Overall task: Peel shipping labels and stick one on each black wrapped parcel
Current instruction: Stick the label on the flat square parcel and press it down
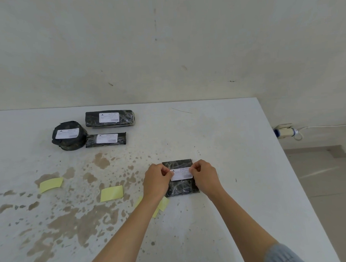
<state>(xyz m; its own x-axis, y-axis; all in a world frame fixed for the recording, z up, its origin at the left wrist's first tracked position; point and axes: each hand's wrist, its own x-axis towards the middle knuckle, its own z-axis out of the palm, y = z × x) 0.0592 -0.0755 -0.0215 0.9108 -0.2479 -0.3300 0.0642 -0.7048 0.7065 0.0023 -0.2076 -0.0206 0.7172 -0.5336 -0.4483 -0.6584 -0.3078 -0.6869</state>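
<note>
Here, left hand (155,179), right hand (204,174) at label (182,175), perhaps on parcel (183,187)

The person wears a pale blue-grey sleeve (283,254) on the right arm, of faded, denim-like cloth; only a small part shows at the lower edge of the view. Past its hem the right forearm (241,213) is bare. The left forearm (121,232) is bare along all its visible length. The left grip (155,181) and the right grip (205,176) are bare hands.

Letter "A" tops each shipping label (109,117); remaining print unreadable.
</note>
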